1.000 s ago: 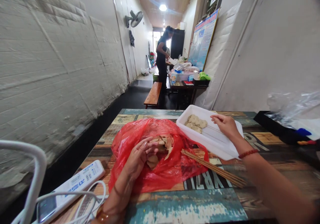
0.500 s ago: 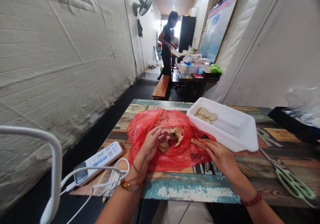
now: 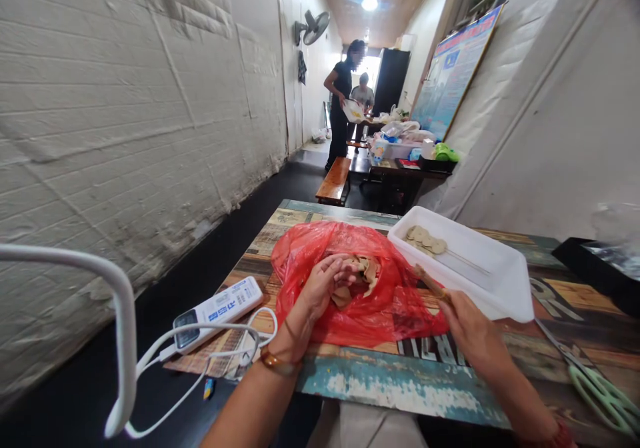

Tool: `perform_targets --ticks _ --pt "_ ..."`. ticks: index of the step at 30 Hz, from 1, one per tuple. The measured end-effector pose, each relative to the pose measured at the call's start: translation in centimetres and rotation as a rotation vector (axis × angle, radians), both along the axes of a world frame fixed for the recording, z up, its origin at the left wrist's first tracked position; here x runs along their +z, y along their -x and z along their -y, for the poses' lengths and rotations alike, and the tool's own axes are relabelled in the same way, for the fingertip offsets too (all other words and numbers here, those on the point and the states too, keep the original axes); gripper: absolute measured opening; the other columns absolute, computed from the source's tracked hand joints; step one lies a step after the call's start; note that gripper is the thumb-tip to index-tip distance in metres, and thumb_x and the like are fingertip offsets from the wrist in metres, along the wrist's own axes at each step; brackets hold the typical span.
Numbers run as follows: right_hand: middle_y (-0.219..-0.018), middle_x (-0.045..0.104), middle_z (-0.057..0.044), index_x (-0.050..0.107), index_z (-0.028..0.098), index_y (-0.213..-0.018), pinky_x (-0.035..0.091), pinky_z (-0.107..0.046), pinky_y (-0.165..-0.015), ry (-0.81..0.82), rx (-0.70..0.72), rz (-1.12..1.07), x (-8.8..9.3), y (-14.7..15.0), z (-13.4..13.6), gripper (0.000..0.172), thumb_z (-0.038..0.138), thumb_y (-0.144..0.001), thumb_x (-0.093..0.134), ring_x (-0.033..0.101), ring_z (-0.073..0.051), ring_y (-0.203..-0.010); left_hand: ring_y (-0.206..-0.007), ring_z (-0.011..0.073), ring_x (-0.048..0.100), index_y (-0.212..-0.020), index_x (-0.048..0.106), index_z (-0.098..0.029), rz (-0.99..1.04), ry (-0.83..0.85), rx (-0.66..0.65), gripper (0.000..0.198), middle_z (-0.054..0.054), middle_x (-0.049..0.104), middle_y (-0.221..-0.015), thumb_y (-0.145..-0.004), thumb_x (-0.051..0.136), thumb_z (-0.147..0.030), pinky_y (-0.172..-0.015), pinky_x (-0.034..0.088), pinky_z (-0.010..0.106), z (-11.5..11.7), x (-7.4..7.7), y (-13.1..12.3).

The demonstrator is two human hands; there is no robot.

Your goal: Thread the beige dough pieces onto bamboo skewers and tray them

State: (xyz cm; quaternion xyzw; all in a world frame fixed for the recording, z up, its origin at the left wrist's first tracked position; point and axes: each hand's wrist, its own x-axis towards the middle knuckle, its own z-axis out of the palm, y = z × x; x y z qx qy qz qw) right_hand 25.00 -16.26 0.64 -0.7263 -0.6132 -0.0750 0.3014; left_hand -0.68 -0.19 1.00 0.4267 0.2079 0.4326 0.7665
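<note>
A crumpled red plastic bag [image 3: 315,245] lies open on the table, with thin beige food slices [image 3: 370,273] inside. At its opening is my left hand [image 3: 324,283], palm turned up, fingers loosely curled and apart, with nothing visible in it. My right hand [image 3: 477,335], just right of the bag, grips a bundle of thin wooden skewers [image 3: 429,281] that points up and left. Behind it, a white plastic tray [image 3: 515,301] holds several round beige slices [image 3: 425,240] threaded on skewers, their bare sticks pointing right.
Green-handled scissors [image 3: 600,395] lie at the right table edge, near a black tray [image 3: 595,268]. At left are a white power bank [image 3: 220,315] with a cable and a curved white tube [image 3: 120,315]. Farther back are a bench [image 3: 334,180], a cluttered table and two people.
The view has turned slightly left, so everything sits farther right. The skewers in my right hand now tilt more upward. My left hand stays at the bag's opening.
</note>
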Motion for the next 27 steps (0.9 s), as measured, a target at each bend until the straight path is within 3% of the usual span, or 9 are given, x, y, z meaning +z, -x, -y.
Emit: perform_targets --ticks 3,6,9,13,17,22,27 --pt "-0.065 0.059 0.001 0.057 0.023 -0.091 0.045 -0.026 -0.052 0.033 -0.015 -0.470 1.9 1.0 -0.3 0.027 0.047 -0.089 0.046 0.057 -0.015 -0.054 -0.069 0.0155 0.064 -0.098 0.063 -0.012 -0.020 0.001 0.001 0.037 0.011 0.069 -0.090 -0.073 0.070 -0.038 -0.065 0.049 0.026 0.1 0.0 -0.2" --pt "-0.062 0.052 0.006 0.056 0.023 -0.090 0.039 -0.020 -0.042 -0.169 0.118 -1.111 3.2 2.7 -2.1 0.024 0.046 -0.083 0.059 0.047 -0.009 -0.046 -0.069 0.0152 0.063 -0.101 0.062 -0.012 -0.065 -0.024 0.005 0.041 0.011 0.069 -0.089 -0.071 0.071 -0.038 -0.064 0.047 0.025 0.3 0.0 -0.3" --pt "-0.067 0.053 0.008 0.057 0.022 -0.091 0.046 -0.017 -0.049 -0.319 0.239 -1.558 3.7 4.7 -4.4 0.027 0.032 -0.072 0.074 0.051 -0.007 -0.053 -0.070 0.0145 0.062 -0.102 0.063 -0.014 -0.142 -0.080 -0.045 0.040 0.009 0.069 -0.087 -0.071 0.072 -0.038 -0.063 0.045 0.024 0.6 0.2 -0.4" --pt "-0.071 0.056 0.007 0.057 0.020 -0.086 0.053 -0.020 -0.065 -0.415 0.296 -1.677 3.6 6.7 -6.8 0.025 0.024 -0.069 0.075 0.055 -0.007 -0.062 -0.070 0.0133 0.058 -0.090 0.067 -0.011 -0.256 -0.251 -0.202 0.033 0.008 0.067 -0.083 -0.071 0.072 -0.038 -0.063 0.042 0.024 1.0 0.1 -0.4" --pt "-0.070 0.056 0.007 0.056 0.021 -0.083 0.054 -0.024 -0.071 -0.526 0.286 -1.657 2.9 8.1 -7.9 0.018 0.021 -0.074 0.071 0.056 -0.008 -0.063 -0.068 0.0130 0.056 -0.082 0.068 -0.011 -0.320 -0.444 -0.331 0.029 0.005 0.064 -0.077 -0.070 0.071 -0.037 -0.064 0.042 0.024 1.1 -0.8 -0.6" --pt "-0.074 0.060 0.007 0.056 0.022 -0.083 0.056 -0.028 -0.075 -0.568 0.258 -1.620 2.2 8.7 -8.2 0.019 0.022 -0.073 0.073 0.059 -0.009 -0.066 -0.063 0.0109 0.053 -0.075 0.065 -0.011 -0.448 -0.525 -0.259 0.022 0.002 0.060 -0.070 -0.071 0.068 -0.032 -0.059 0.039 0.022 1.2 -2.0 -1.1" --pt "-0.077 0.062 0.006 0.057 0.021 -0.086 0.056 -0.033 -0.081 -0.572 0.242 -1.632 1.9 8.6 -7.7 0.024 0.024 -0.072 0.075 0.061 -0.009 -0.069 -0.061 0.0094 0.048 -0.070 0.060 -0.011 -0.516 -0.626 -0.239 0.015 0.001 0.056 -0.067 -0.077 0.057 -0.025 -0.057 0.037 0.021 1.4 -1.7 -1.3"
